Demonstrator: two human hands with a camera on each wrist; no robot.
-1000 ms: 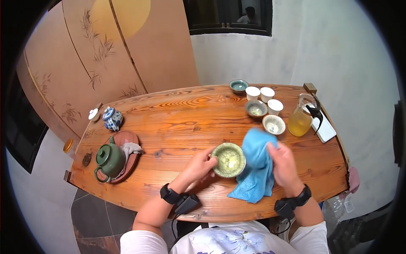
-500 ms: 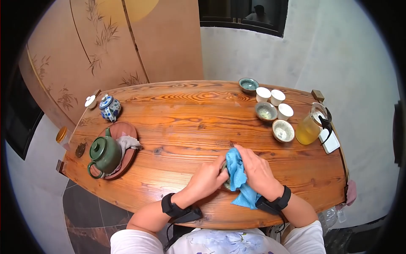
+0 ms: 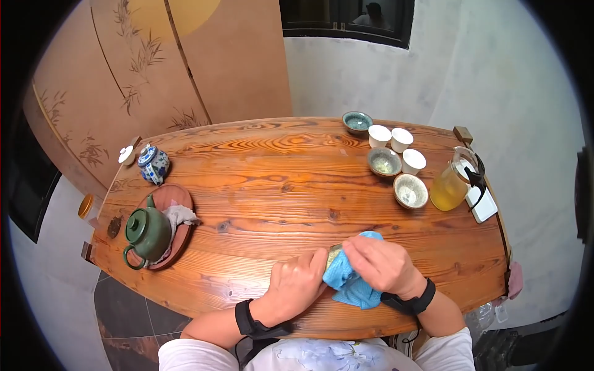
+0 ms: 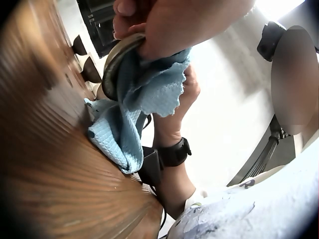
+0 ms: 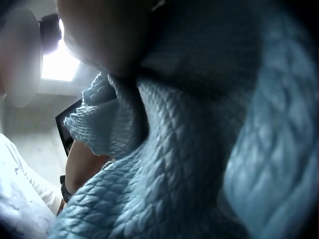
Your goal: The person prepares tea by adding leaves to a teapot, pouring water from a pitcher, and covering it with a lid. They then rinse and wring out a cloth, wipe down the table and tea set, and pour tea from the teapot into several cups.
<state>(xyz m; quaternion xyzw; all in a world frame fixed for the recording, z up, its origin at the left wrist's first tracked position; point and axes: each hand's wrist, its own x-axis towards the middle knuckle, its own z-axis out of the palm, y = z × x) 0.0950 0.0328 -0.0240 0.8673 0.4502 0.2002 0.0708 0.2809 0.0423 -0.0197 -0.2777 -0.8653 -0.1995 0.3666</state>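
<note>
Near the table's front edge, in the head view, my left hand [image 3: 297,278] grips a small pale-green crackled tea cup [image 3: 333,255] by its side. My right hand [image 3: 380,263] holds a textured blue cloth [image 3: 354,289] bunched against that cup, its loose end hanging below. In the left wrist view the cup's rim [image 4: 110,74] shows tilted on edge, with the cloth [image 4: 157,92] tucked inside it. Folds of the cloth [image 5: 174,149] fill most of the right wrist view and hide the cup there.
A green teapot [image 3: 148,234] and a crumpled grey cloth [image 3: 181,214] sit on a round reddish tray [image 3: 166,195] at left. Behind is a blue-and-white pot [image 3: 153,166]. Several cups, including a speckled one [image 3: 411,191], and a glass pitcher [image 3: 448,190] of yellow liquid stand at right.
The right hand has brought the blue cloth from beside the cup onto and into it. Both hands then shifted slightly lower, and the cup has turned from facing up to standing on edge.
</note>
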